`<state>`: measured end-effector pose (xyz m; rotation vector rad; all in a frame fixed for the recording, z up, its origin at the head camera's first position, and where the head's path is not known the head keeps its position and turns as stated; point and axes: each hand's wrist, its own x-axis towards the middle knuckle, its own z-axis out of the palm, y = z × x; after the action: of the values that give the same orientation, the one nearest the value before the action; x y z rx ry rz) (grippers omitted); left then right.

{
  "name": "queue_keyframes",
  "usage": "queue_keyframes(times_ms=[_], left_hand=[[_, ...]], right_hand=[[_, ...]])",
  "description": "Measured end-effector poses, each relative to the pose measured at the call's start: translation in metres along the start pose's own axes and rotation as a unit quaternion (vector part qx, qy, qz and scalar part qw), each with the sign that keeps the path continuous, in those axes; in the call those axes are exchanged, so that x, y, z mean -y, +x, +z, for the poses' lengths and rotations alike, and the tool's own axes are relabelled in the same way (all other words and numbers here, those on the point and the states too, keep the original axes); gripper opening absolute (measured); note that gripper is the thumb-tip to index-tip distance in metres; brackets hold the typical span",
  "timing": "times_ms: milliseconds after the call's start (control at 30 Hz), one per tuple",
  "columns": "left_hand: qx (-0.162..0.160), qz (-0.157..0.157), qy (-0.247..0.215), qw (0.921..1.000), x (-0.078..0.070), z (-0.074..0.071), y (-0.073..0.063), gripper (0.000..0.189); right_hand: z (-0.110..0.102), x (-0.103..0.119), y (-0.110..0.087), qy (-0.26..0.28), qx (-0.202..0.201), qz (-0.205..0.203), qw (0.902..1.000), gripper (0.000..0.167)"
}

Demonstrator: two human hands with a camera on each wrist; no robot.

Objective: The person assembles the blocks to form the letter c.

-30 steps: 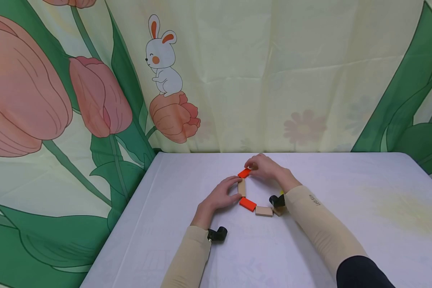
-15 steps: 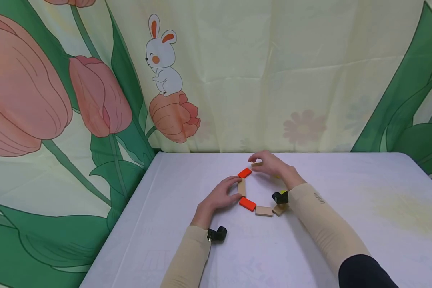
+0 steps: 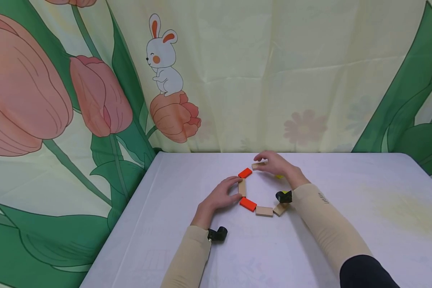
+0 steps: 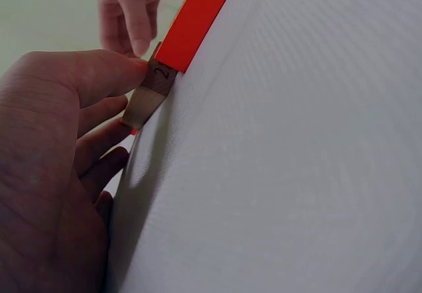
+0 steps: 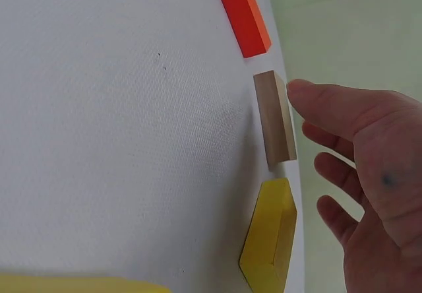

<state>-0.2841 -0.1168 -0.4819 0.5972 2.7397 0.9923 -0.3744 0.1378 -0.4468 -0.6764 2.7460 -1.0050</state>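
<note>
Several flat blocks stand in a curved row. My left hand (image 3: pixel 221 196) holds a plain wooden block (image 3: pixel 241 187) by its two ends, between thumb and fingers. In the left wrist view, a dark mark shows on that wooden block (image 4: pixel 148 98), right against a red block (image 4: pixel 198 22). At the far side of the curve, my right hand (image 3: pixel 275 165) is beside another plain wooden block (image 5: pixel 275 118). Its thumb tip is right at that block's edge, with the other fingers spread and loosely bent. A red block (image 3: pixel 245 173) lies between the two wooden ones.
Nearest me in the curve are a red block (image 3: pixel 248 204), a plain block (image 3: pixel 264 211) and a tilted plain block (image 3: pixel 281 209). A yellow block (image 5: pixel 269 237) and a second yellow block (image 5: pixel 79 285) lie at the right side. A printed curtain (image 3: pixel 237 80) hangs behind the white table (image 3: pixel 345 180).
My right hand has moved right, away from the far red block, and the far plain wooden block has come into view beside it. My left hand has stayed in place.
</note>
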Motion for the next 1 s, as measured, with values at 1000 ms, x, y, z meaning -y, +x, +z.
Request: queue_keyframes(times_ms=[1000], left_hand=[[-0.001, 0.000, 0.004, 1.0000, 0.001, 0.000, 0.000, 0.057]], right_hand=[[0.000, -0.011, -0.002, -0.003, 0.022, 0.029, 0.9993, 0.035]])
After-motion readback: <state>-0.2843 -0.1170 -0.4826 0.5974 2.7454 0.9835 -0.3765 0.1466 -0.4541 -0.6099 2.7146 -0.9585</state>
